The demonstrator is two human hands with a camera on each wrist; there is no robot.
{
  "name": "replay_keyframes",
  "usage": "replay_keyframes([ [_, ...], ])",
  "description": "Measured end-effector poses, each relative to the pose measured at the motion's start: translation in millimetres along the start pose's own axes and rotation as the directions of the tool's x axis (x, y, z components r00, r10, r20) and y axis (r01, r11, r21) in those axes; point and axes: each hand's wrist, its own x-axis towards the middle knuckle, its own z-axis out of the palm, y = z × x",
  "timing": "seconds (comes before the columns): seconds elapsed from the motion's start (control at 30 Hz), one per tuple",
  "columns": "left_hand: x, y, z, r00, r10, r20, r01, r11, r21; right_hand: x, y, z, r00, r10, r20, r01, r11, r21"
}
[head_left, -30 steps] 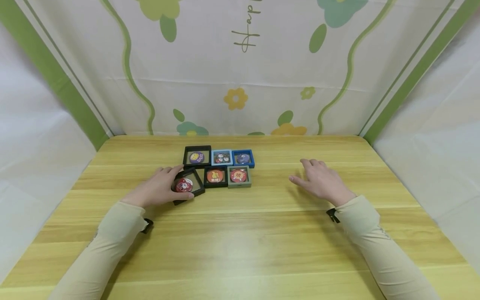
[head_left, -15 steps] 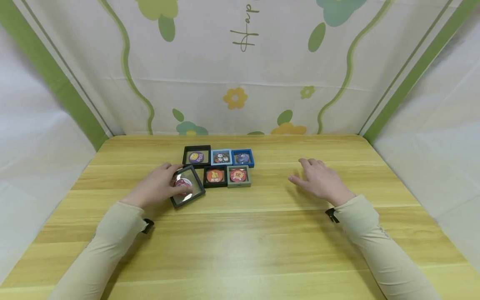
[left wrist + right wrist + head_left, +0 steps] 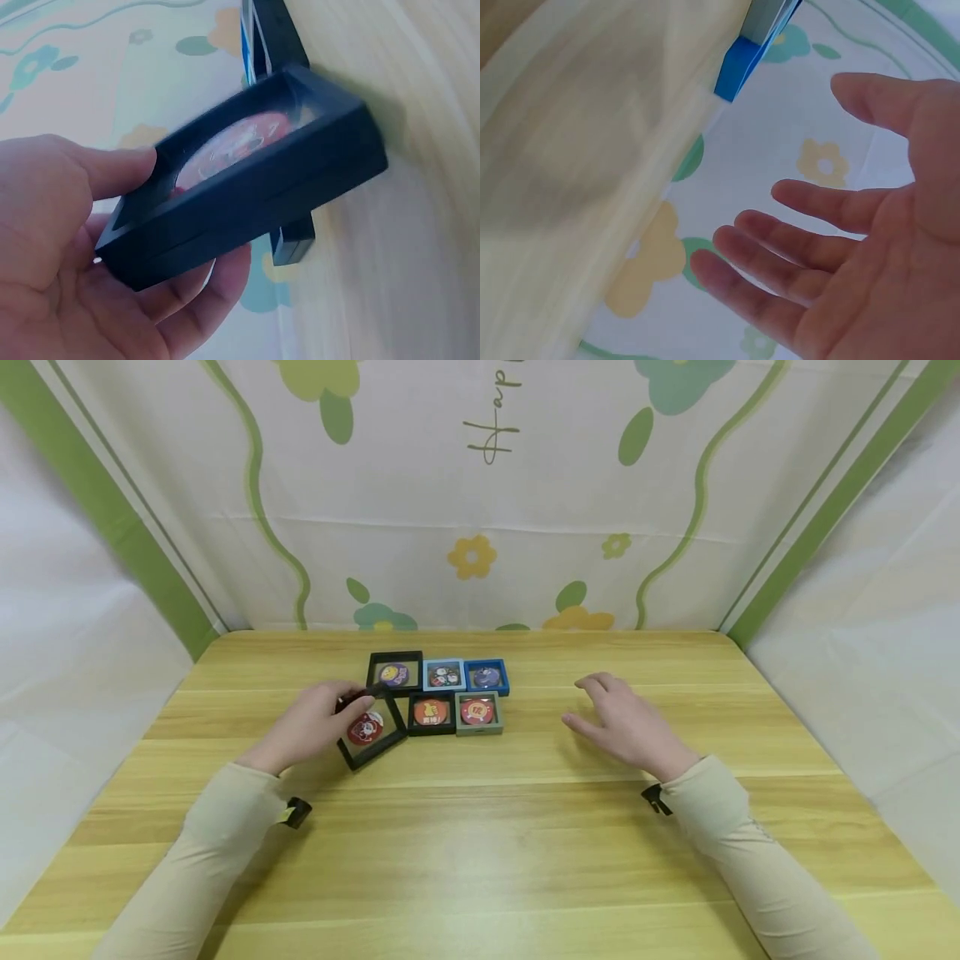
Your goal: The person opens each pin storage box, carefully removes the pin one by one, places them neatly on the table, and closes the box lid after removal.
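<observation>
Over the table [image 3: 480, 835], the nearer left hand [image 3: 303, 728] pinches the tilted black frame [image 3: 247, 202] at its fingers' three o'clock, sides skewed toward eleven; the right hand's [image 3: 633, 727] fingers hang loose, well apart.

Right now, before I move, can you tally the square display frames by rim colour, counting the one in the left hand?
Black square display frames: 3
Light-blue square display frame: 1
Bright-blue square display frame: 1
Grey-green square display frame: 1
Total: 6
</observation>
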Motion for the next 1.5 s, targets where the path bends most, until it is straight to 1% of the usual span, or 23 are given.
replay_keyframes([
  [0.1, -1.1, 4.6, -1.4, 0.999, -0.02, -0.026, 0.019, 0.999, -0.031, 0.3, -6.2, 1.4, 0.999, -0.029, -0.022, 0.029, 0.999, 0.015],
  [0.2, -2.7, 8.7, -2.7, 0.999, -0.029, -0.042, 0.028, 0.999, -0.04, 0.7, -12.4, 2.6, 0.997, -0.057, -0.044, 0.058, 0.998, 0.021],
  [0.43, -5.0, 17.3, -5.1, 0.998, -0.027, -0.052, 0.023, 0.998, -0.059, -0.2, -20.9, 7.4, 0.991, -0.103, -0.085, 0.106, 0.994, 0.034],
  [0.57, -6.7, 22.3, -5.6, 0.997, -0.048, -0.066, 0.041, 0.994, -0.103, -1.4, -24.8, 9.9, 0.989, -0.132, -0.068, 0.133, 0.991, 0.009],
  [0.63, -7.4, 24.8, -5.2, 0.994, -0.067, -0.089, 0.055, 0.99, -0.133, -2.1, -26.8, 10.6, 0.988, -0.144, -0.05, 0.144, 0.99, -0.004],
  [0.73, -7.6, 27.7, -3.2, 0.986, -0.111, -0.124, 0.088, 0.98, -0.18, -3.1, -28.9, 12.1, 0.987, -0.158, -0.039, 0.157, 0.987, -0.017],
  [0.83, -7.0, 29.6, -0.7, 0.978, -0.165, -0.13, 0.13, 0.961, -0.243, -3.9, -31.0, 13.0, 0.986, -0.162, -0.042, 0.161, 0.987, -0.016],
  [0.93, -6.3, 30.6, 1.1, 0.971, -0.214, -0.111, 0.174, 0.941, -0.292, -4.6, -33.3, 13.7, 0.986, -0.163, -0.041, 0.162, 0.987, -0.018],
  [1.07, -7.1, 31.9, 1.6, 0.959, -0.268, -0.092, 0.228, 0.922, -0.313, -5.1, -36.2, 14.1, 0.985, -0.167, -0.035, 0.166, 0.986, -0.017],
  [1.2, -7.8, 33.9, 2.4, 0.949, -0.307, -0.069, 0.262, 0.893, -0.366, -5.5, -37.8, 15.0, 0.984, -0.174, -0.037, 0.173, 0.985, -0.012],
  [1.27, -7.4, 34.7, 3.3, 0.948, -0.315, -0.057, 0.263, 0.869, -0.418, -5.5, -38.5, 15.9, 0.983, -0.177, -0.039, 0.177, 0.984, -0.014],
  [1.4, -6.4, 37.0, 5.7, 0.95, -0.31, -0.037, 0.243, 0.81, -0.533, -5.5, -40.8, 17.6, 0.982, -0.184, -0.04, 0.184, 0.983, -0.003],
  [1.43, -6.3, 38.0, 6.2, 0.951, -0.308, -0.031, 0.239, 0.795, -0.557, -5.5, -41.6, 18.1, 0.982, -0.184, -0.037, 0.184, 0.983, 0.006],
  [1.5, -6.8, 40.7, 7.1, 0.952, -0.305, -0.022, 0.234, 0.774, -0.589, -5.4, -44.2, 18.9, 0.982, -0.187, -0.034, 0.188, 0.982, 0.029],
])
